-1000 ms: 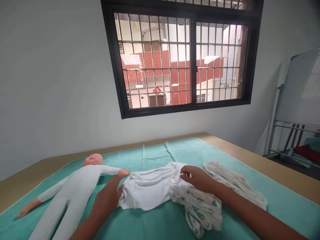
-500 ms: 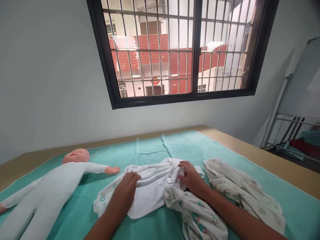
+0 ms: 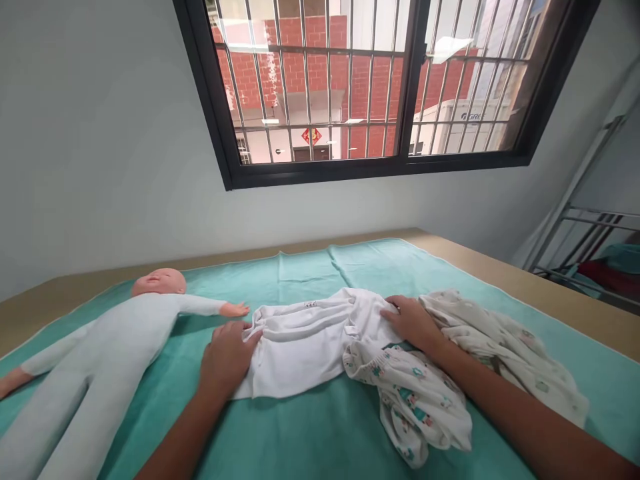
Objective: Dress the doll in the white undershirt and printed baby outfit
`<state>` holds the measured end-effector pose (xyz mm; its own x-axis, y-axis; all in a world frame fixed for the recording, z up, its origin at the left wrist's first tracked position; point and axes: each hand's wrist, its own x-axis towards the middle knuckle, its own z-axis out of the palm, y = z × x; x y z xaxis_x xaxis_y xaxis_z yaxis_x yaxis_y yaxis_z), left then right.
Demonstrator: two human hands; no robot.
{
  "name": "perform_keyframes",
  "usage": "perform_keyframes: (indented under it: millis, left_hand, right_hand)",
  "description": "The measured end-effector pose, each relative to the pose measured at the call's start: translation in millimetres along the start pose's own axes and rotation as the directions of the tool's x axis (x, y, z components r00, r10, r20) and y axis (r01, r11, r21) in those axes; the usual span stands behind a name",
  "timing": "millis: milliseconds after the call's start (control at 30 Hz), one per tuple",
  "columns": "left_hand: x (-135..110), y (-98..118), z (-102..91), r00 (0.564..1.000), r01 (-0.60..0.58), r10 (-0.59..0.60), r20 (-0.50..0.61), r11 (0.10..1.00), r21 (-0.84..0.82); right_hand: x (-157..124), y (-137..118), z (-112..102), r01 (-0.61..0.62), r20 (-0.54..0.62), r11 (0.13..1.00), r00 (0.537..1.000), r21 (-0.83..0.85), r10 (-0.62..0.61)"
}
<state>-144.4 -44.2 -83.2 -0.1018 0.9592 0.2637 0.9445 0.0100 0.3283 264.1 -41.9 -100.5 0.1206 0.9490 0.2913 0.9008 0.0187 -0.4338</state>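
A white baby shirt (image 3: 303, 363) lies on the teal cloth in front of me, wrinkled in folds along its upper part, with a small dark-lettered label near its top edge. Its printed sleeve (image 3: 407, 393) bunches toward me at the right. My left hand (image 3: 227, 357) is closed on the shirt's left edge, thumb and fingers pinching the fabric. At the opposite end, my right hand (image 3: 413, 323) grips the white fabric with bent fingers; the fingertips are partly hidden. To the left, a baby doll (image 3: 120, 333) in white lies on its back, one arm stretched toward the shirt.
A crumpled cream printed garment (image 3: 505, 350) lies right of my right hand. The teal cloth (image 3: 290, 440) covers most of the wooden table (image 3: 465, 263), which meets the wall under a barred window (image 3: 320, 175). A metal rack (image 3: 555, 233) stands at the far right.
My left hand has moved left to the shirt's edge, and the printed part there no longer shows. My right hand has shifted right. The shirt looks more spread, and the view has tilted down.
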Motion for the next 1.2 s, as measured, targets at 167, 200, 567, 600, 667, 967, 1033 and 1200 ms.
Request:
perform_keyframes:
  millis: [167,200,567,600,667,967,1033,1200]
  left_hand:
    - [-10,25,-9.4,0.993,-0.042,0.002,-0.121,0.943,-0.331]
    - [-13,31,-13.5,0.996,-0.025,-0.019,-0.085,0.872,-0.488]
    - [-55,68,-42.8,0.368,0.377,0.696,0.617,0.495,-0.783]
    - [-57,69,-40.7,0.376,0.4,0.707,0.598,0.459,-0.794]
    - [-55,69,-36.4,0.49,0.426,0.696,0.525,0.334,-0.841]
    - [-21,37,-11.1,0.979,0.084,0.092,0.183,0.632,-0.77]
    - [-18,33,-2.3,0.968,-0.016,0.17,0.184,0.777,-0.629]
    - [-23,38,5.1,0.89,-0.422,0.452,0.049,0.862,-0.282]
  right_hand:
    - [-8,-14,-11,-0.003,-0.064,0.958,0.998,0.287,0.022]
    - [-11,-17,-14,0.032,-0.066,0.928,0.998,0.371,-0.008]
    - [-49,-70,-42,0.238,0.454,0.759,0.68,0.606,-0.576]
    - [-49,-70,-43,0.227,0.458,0.765,0.686,0.603,-0.565]
    - [-49,-69,-45,0.212,0.465,0.773,0.693,0.598,-0.551]
    - [-47,-66,-32,0.2,0.39,0.846,0.818,0.495,-0.422]
    - [-45,-63,-37,0.197,0.344,0.905,0.877,0.377,-0.335]
    - [-46,-53,-76,0.154,0.614,0.912,0.695,0.379,-0.373]
